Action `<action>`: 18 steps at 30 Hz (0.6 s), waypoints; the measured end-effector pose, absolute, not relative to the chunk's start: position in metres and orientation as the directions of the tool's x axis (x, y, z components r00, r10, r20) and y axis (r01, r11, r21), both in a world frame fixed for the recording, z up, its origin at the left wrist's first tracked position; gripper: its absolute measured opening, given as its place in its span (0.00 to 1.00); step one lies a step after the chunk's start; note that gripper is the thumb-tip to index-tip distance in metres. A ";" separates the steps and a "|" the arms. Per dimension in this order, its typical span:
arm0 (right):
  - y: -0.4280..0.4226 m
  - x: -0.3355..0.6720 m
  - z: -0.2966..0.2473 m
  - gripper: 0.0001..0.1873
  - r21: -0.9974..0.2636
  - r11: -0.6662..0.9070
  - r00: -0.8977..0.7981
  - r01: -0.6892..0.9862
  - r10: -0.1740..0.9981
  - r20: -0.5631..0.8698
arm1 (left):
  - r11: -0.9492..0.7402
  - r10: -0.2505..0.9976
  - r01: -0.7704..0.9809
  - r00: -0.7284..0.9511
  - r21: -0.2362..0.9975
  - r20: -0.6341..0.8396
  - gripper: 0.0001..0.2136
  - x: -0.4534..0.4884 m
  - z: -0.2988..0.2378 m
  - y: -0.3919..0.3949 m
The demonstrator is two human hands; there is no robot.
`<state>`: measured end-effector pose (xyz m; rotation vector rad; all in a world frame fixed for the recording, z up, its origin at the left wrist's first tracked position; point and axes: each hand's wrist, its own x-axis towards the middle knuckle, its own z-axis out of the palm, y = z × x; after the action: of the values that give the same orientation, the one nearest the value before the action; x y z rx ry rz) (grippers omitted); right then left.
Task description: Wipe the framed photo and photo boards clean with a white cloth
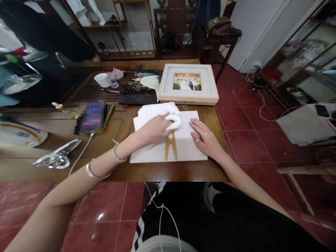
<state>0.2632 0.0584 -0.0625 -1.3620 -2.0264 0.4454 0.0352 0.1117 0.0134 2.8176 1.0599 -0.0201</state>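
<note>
My left hand (154,128) is closed on a bunched white towel (151,113), its wrist circled by two bracelets. Part of the towel spreads beyond my fingers over the far left corner of a flat white board (147,152). Beside that hand, a gold-brown piece shaped like a letter A (171,148) lies on the board, its two legs pointing toward me and its top near the towel. With fingers stretched out, my right hand (206,138) rests on the board's right edge, a ring on one finger.
Behind the board stands a white box frame (214,87) with a wedding picture, next to a dark photo print (141,89). Left are a phone (93,117) on a cable, a dropper bottle (65,110), a clear hair claw (57,155) and a white cup (103,80).
</note>
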 end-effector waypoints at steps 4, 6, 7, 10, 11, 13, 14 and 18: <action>0.058 0.263 -0.062 0.23 -0.598 0.404 -0.250 0.693 0.912 0.326 | -0.744 0.659 0.662 0.749 0.085 -0.064 0.17 0.046 0.019 0.141; 0.058 0.263 -0.062 0.23 -0.600 0.405 -0.246 0.690 0.910 0.333 | -0.747 0.659 0.662 0.750 0.061 -0.057 0.16 0.052 0.018 0.140; 0.059 0.263 -0.063 0.23 -0.602 0.404 -0.241 0.689 0.911 0.336 | -0.753 0.654 0.657 0.754 0.051 -0.056 0.14 0.055 0.016 0.136; 0.060 0.264 -0.064 0.23 -0.614 0.395 -0.219 0.683 0.913 0.344 | -0.790 0.612 0.613 0.789 -0.008 -0.054 0.12 0.063 0.009 0.104; 0.061 0.264 -0.065 0.22 -0.621 0.390 -0.206 0.680 0.914 0.348 | -0.810 0.586 0.585 0.809 -0.036 -0.052 0.12 0.064 0.006 0.088; 0.061 0.265 -0.064 0.21 -0.634 0.382 -0.183 0.672 0.916 0.357 | -0.846 0.530 0.527 0.848 -0.081 -0.020 0.12 0.066 0.002 0.051; 0.061 0.265 -0.064 0.21 -0.639 0.382 -0.177 0.668 0.915 0.361 | -0.868 0.491 0.489 0.871 -0.088 -0.003 0.11 0.066 0.000 0.033; 0.061 0.266 -0.062 0.21 -0.645 0.403 -0.188 0.649 0.907 0.377 | -0.906 0.409 0.414 0.910 -0.087 0.070 0.09 0.062 -0.001 -0.018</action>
<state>0.2662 0.0608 -0.0619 -1.3284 -1.9263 0.4449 0.0621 -0.0184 -0.0014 3.1680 0.6839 0.0818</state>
